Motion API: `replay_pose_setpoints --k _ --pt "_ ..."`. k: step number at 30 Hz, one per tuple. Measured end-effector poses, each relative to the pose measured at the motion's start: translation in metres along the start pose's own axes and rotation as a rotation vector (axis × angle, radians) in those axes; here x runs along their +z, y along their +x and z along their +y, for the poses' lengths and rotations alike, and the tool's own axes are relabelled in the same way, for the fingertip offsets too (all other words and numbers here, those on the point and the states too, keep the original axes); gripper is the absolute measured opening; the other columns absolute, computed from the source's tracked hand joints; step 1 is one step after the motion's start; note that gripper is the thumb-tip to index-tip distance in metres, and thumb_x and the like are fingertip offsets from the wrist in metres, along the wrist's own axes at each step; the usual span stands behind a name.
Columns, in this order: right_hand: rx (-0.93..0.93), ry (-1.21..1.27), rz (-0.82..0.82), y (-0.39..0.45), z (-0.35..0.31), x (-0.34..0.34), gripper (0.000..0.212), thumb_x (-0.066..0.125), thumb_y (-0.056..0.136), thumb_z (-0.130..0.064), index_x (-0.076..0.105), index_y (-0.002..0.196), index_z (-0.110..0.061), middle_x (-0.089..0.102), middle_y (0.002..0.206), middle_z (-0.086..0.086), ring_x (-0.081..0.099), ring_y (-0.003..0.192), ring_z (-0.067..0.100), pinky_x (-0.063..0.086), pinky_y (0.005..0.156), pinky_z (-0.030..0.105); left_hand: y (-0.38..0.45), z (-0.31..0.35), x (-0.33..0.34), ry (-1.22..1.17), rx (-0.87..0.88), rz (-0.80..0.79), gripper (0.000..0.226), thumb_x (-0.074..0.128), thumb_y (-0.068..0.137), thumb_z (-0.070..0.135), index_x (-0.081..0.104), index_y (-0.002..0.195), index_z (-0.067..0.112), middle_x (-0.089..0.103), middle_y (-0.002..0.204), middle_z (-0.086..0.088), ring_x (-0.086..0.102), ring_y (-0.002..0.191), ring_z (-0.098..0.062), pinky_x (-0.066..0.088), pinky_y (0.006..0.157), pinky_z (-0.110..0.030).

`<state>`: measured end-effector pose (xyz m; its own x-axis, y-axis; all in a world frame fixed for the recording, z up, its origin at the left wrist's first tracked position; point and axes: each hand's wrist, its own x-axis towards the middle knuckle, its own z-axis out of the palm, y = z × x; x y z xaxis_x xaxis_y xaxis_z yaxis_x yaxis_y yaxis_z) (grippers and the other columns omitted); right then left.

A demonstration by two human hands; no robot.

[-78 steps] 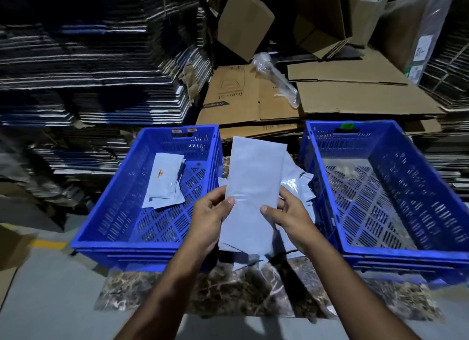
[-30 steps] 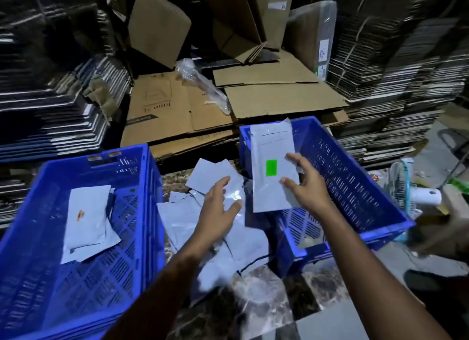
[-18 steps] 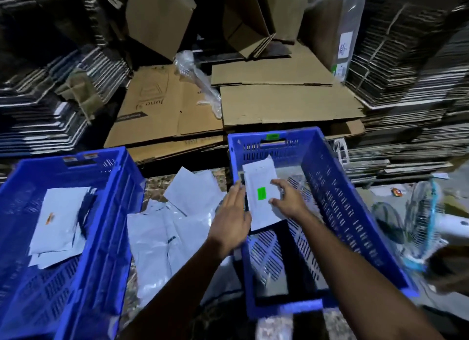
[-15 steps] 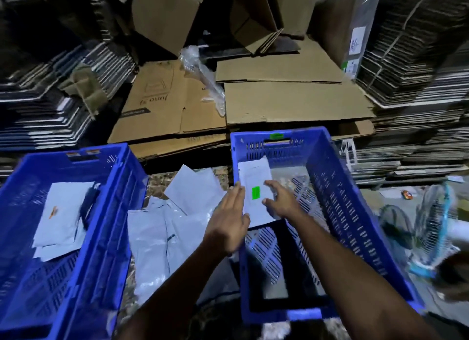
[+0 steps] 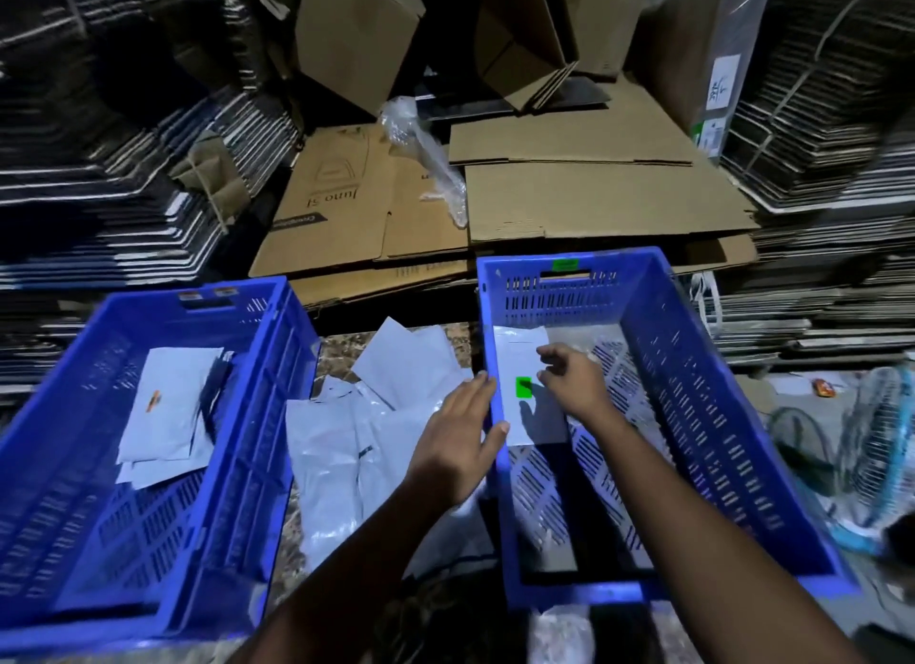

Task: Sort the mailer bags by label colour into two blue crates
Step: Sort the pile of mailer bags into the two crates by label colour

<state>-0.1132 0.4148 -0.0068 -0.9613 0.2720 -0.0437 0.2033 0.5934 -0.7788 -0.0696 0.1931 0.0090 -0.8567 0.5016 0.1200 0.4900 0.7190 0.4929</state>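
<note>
Your right hand (image 5: 574, 383) hangs inside the right crate (image 5: 713, 416), right of centre in the frame, fingers loosely curled and holding nothing. It sits just above the green-label mailer (image 5: 520, 366), which lies flat on the crate floor against the left wall with its green label (image 5: 523, 387) facing up; whether your fingertips touch it, you cannot tell from here. Your left hand (image 5: 458, 445) is spread flat at centre frame, fingers straight, gripping nothing, its thumb at the crate's left rim. Below and left of it, between the 2 crates, lies the loose pile of mailers (image 5: 356, 425). In the left crate (image 5: 247, 416), at the left of the frame, rest a few mailers, the top one (image 5: 168, 406) showing an orange label. Flattened cardboard (image 5: 594, 198) fills the upper middle of the frame.
</note>
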Motion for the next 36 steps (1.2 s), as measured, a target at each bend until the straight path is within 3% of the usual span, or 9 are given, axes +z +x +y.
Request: replay_pose_setpoints --k 5,9,13,17,23,27,30,33,36 --pt "-0.075 0.083 0.230 -0.058 -0.069 -0.006 0.022 0.068 0.089 -0.013 0.070 0.111 -0.015 0.073 0.097 -0.001 0.066 0.087 0.012 0.052 0.089 0.029 -0.060 -0.054 -0.018 -0.086 -0.089 0.031 0.056 0.051 0.097 0.037 0.039 0.146 0.013 0.041 0.150 -0.003 0.030 0.139 -0.018 0.019 0.113 -0.021" --pt "-0.172 0.148 0.279 -0.119 -0.118 0.019 0.014 0.066 0.089 -0.014 0.071 0.100 -0.022 0.070 0.085 -0.012 0.064 0.080 -0.003 0.047 0.072 0.009 -0.103 -0.099 -0.020 -0.193 -0.214 0.062 0.047 0.061 0.091 0.024 0.052 0.134 0.008 0.052 0.135 -0.007 0.044 0.127 -0.024 0.024 0.105 -0.020" --pt "-0.116 0.148 0.252 -0.168 -0.129 0.073 0.015 0.067 0.088 -0.013 0.074 0.101 -0.020 0.074 0.087 -0.005 0.067 0.080 0.004 0.052 0.076 0.017 -0.127 -0.116 -0.027 -0.459 -0.310 0.014 0.022 0.062 0.085 0.008 0.071 0.101 0.021 0.060 0.106 0.012 0.061 0.107 -0.015 0.048 0.096 -0.028" --pt "0.092 0.061 0.191 -0.211 -0.114 0.115 0.024 0.065 0.090 -0.009 0.070 0.112 -0.013 0.073 0.107 -0.001 0.064 0.091 0.006 0.050 0.084 0.018 -0.135 -0.114 -0.033 -0.637 -0.304 -0.121 0.025 0.063 0.087 0.009 0.074 0.082 0.031 0.063 0.096 0.018 0.063 0.096 -0.009 0.046 0.074 -0.013" --pt "0.152 0.020 0.148 -0.242 -0.110 0.118 0.027 0.063 0.092 -0.012 0.067 0.119 -0.014 0.070 0.114 0.000 0.063 0.096 0.006 0.048 0.088 0.017 -0.108 -0.113 -0.025 -0.839 -0.477 -0.250 0.033 0.064 0.090 0.023 0.063 0.123 0.026 0.057 0.134 0.002 0.057 0.119 -0.020 0.048 0.103 -0.043" --pt "0.092 0.009 0.140 -0.245 -0.112 0.105 0.028 0.061 0.096 -0.015 0.064 0.124 -0.016 0.070 0.117 0.000 0.065 0.108 0.013 0.051 0.095 0.029 -0.101 -0.116 -0.022 -0.909 -0.516 -0.094 0.027 0.067 0.077 0.041 0.064 0.103 0.041 0.061 0.127 -0.005 0.060 0.116 -0.028 0.050 0.099 -0.050" --pt "0.000 -0.019 0.176 -0.245 -0.115 0.093 0.032 0.063 0.095 -0.019 0.062 0.126 -0.022 0.070 0.114 -0.003 0.065 0.098 0.007 0.053 0.086 0.027 -0.119 -0.087 -0.069 -0.990 -0.464 0.033 0.026 0.071 0.082 0.026 0.068 0.105 0.039 0.065 0.117 -0.006 0.062 0.112 -0.028 0.054 0.081 -0.038" --pt "-0.060 -0.015 0.111 -0.245 -0.121 0.086 0.042 0.065 0.094 -0.030 0.053 0.134 -0.028 0.067 0.103 -0.004 0.059 0.075 0.001 0.046 0.066 0.015 -0.136 -0.070 -0.105 -1.061 -0.383 0.104 0.036 0.069 0.087 0.003 0.065 0.117 0.022 0.063 0.119 0.002 0.058 0.108 -0.004 0.052 0.076 -0.016" --pt "-0.058 0.311 -0.129 -0.248 -0.137 0.084 0.047 0.063 0.093 -0.040 0.049 0.137 -0.031 0.064 0.117 -0.012 0.063 0.088 0.000 0.054 0.077 0.027 -0.154 -0.061 -0.132 -1.130 -0.299 0.169 0.039 0.065 0.087 -0.007 0.061 0.122 0.011 0.064 0.115 0.006 0.068 0.092 0.003 0.055 0.073 -0.019"
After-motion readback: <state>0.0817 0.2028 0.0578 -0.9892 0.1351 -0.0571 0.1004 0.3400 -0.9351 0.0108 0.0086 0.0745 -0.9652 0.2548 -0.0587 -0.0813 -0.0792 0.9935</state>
